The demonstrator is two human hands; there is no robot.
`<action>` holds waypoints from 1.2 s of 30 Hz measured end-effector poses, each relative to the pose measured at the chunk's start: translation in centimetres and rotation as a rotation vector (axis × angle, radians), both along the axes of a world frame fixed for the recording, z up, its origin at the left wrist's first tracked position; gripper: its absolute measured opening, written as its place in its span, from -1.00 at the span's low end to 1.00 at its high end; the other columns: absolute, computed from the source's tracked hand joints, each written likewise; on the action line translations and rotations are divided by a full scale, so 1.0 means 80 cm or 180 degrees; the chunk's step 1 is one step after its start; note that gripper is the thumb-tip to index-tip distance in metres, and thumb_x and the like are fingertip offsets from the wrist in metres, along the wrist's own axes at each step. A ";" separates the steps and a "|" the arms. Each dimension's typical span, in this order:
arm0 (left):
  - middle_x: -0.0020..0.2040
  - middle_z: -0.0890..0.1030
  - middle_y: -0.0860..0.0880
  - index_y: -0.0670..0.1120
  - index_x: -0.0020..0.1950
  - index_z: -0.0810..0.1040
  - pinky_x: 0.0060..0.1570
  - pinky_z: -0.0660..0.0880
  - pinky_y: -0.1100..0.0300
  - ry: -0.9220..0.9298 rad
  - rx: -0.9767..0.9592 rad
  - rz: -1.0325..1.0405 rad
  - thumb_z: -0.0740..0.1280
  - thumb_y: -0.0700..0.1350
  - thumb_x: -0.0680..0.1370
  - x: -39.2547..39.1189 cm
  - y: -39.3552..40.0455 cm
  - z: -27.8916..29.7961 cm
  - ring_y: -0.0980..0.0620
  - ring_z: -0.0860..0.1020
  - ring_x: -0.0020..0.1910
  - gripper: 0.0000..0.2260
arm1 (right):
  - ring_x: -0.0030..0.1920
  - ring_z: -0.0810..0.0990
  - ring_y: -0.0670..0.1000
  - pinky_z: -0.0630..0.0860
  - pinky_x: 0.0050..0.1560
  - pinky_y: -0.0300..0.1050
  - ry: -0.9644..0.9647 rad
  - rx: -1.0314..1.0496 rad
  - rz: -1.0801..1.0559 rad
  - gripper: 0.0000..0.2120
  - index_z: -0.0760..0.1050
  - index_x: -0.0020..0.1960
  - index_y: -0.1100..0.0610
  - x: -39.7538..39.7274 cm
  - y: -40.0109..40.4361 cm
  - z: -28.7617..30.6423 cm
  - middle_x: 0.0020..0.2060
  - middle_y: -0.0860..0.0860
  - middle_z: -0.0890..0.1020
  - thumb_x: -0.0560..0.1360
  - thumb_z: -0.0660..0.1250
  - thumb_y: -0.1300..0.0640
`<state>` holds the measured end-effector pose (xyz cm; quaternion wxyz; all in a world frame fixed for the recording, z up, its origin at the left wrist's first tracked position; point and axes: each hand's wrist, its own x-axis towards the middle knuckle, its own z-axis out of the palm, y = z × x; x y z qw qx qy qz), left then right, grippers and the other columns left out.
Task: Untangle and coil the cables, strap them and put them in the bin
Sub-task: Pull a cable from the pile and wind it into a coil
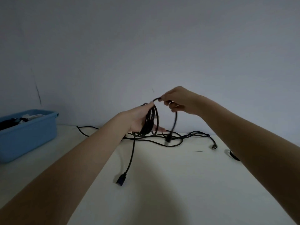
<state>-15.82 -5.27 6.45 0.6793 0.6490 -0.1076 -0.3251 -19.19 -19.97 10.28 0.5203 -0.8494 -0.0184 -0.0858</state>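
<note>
We've got a half-made coil of black cable (150, 121) hanging in our left hand (139, 118), up in the air above the white table (178, 184). The fingers of that hand are fairly straight and spread, with the loops draped across the palm and the thumb up at the top of the coil. Our right hand (176, 101) is just right of the coil, thumb and forefinger pinching the cable where it arcs over toward the coil's top; the other fingers are curled under, and a strand drops down from them.

Below the coil, the rest of the cable sprawls loose on the table in a messy tangle (162, 138). 1 plug end (120, 180) lies on the table nearer us than the coil, on a strand hanging from the left hand. Another small connector (214, 147) sits off to the right of the coil.

The blue bin (29, 135) is well left of the coil, on the table by the wall, with some dark and pale stuff inside, probably cables, but it's too dim to say.
</note>
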 end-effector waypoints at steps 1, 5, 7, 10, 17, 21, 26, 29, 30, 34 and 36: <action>0.40 0.36 -0.14 -0.05 0.46 0.23 0.14 0.48 -0.15 -0.0015 -0.0233 0.0191 0.06 0.16 0.62 0.004 -0.002 0.002 -0.34 0.62 -0.16 -0.53 | -0.48 0.31 -0.07 0.35 -0.54 -0.32 0.0005 0.0105 0.0139 -0.77 0.48 0.17 0.38 -0.004 0.007 0.002 -0.36 0.07 0.46 0.58 0.20 0.27; 0.30 0.44 -0.27 -0.13 0.32 0.38 0.03 0.51 -0.15 0.0155 -0.1030 0.0614 -0.01 0.23 0.61 0.012 -0.006 0.013 -0.30 0.58 -0.01 -0.49 | -0.54 0.31 -0.06 0.30 -0.55 -0.27 -0.0343 -0.0171 0.0352 -0.78 0.45 0.11 0.21 -0.016 0.032 -0.010 -0.43 0.06 0.46 0.63 0.05 0.20; 0.10 0.54 -0.26 -0.20 0.25 0.42 -0.12 0.51 -0.03 0.0111 -0.1055 0.0850 0.01 0.27 0.59 0.012 -0.004 0.019 -0.20 0.58 -0.08 -0.42 | -0.54 0.29 -0.04 0.27 -0.56 -0.27 -0.0434 -0.0191 0.0361 -0.80 0.41 0.00 0.20 -0.018 0.036 -0.024 -0.47 0.06 0.42 0.64 0.03 0.18; -0.04 0.58 -0.20 -0.22 0.26 0.40 -0.16 0.50 0.03 -0.0027 -0.1122 0.0957 0.14 0.30 0.53 0.011 -0.002 0.029 -0.12 0.58 -0.09 -0.39 | -0.46 0.35 -0.03 0.38 -0.47 -0.21 -0.0514 -0.0454 0.0447 -0.81 0.39 -0.08 0.16 -0.018 0.031 -0.044 -0.39 0.04 0.46 0.64 0.07 0.13; 0.21 0.60 -0.11 0.04 0.51 0.18 -0.29 0.58 0.01 -0.0318 -0.1404 0.0891 0.24 0.13 0.57 0.016 -0.020 0.036 -0.07 0.67 -0.05 -0.45 | -0.10 0.58 -0.01 0.54 -0.18 -0.23 -0.0790 -0.0032 0.0273 -0.72 0.51 0.18 0.21 -0.007 0.028 -0.062 0.00 0.07 0.60 0.49 0.36 0.16; 0.05 0.66 -0.10 -0.16 0.18 0.43 -0.02 0.47 0.08 -0.0330 -0.1481 0.0881 0.06 -0.05 0.68 0.005 -0.032 0.038 -0.03 0.59 0.09 -0.75 | -0.31 0.40 0.10 0.30 -0.32 -0.15 -0.0680 0.0309 0.0026 -0.94 0.48 -0.12 0.19 -0.007 0.026 -0.072 -0.33 0.06 0.47 0.44 0.35 0.24; -0.27 0.68 -0.12 -0.21 -0.03 0.44 -0.13 0.50 0.15 -0.0075 -0.1950 0.0824 0.11 -0.13 0.66 0.002 -0.047 0.048 -0.02 0.63 -0.04 -0.80 | -0.33 0.52 0.00 0.45 -0.16 0.01 -0.0779 0.1418 0.0035 -0.94 0.48 -0.10 0.22 -0.006 0.037 -0.071 -0.41 0.03 0.52 0.46 0.24 0.30; -0.07 0.63 -0.17 -0.26 0.02 0.45 -0.01 0.51 0.12 -0.0197 -0.1557 0.0631 0.16 -0.07 0.64 -0.007 -0.048 0.050 -0.08 0.58 -0.01 -0.75 | -0.49 0.49 -0.07 0.42 -0.27 -0.04 -0.0829 0.1949 -0.0403 -0.94 0.47 -0.11 0.18 -0.001 0.034 -0.063 -0.52 -0.04 0.47 0.50 0.22 0.25; -0.06 0.60 -0.15 -0.25 0.04 0.46 -0.02 0.51 0.12 -0.0386 -0.1217 0.0446 0.17 -0.04 0.63 -0.009 -0.046 0.049 -0.06 0.57 -0.06 -0.73 | -0.53 0.45 -0.08 0.37 -0.38 -0.12 -0.0851 0.2023 -0.0624 -0.95 0.46 -0.14 0.17 0.000 0.030 -0.059 -0.53 -0.04 0.45 0.50 0.24 0.23; 0.10 0.60 -0.13 -0.21 0.18 0.50 0.22 0.46 0.17 -0.1447 -0.0355 -0.0284 0.23 -0.08 0.60 -0.024 -0.025 0.054 -0.01 0.57 0.13 -0.75 | -0.52 0.35 -0.03 0.29 -0.55 -0.32 -0.0898 0.2625 -0.1254 -0.86 0.43 -0.25 0.14 0.002 0.007 -0.048 -0.50 0.02 0.37 0.49 0.28 0.21; 0.03 0.65 -0.12 -0.21 0.16 0.53 0.14 0.52 0.18 -0.2035 -0.0674 0.0299 0.30 -0.15 0.57 -0.023 -0.015 0.055 0.02 0.63 0.02 -0.79 | -0.47 0.36 0.00 0.29 -0.50 -0.30 -0.0806 0.2922 -0.1451 -0.85 0.39 -0.24 0.13 -0.002 -0.005 -0.046 -0.49 0.02 0.33 0.50 0.23 0.22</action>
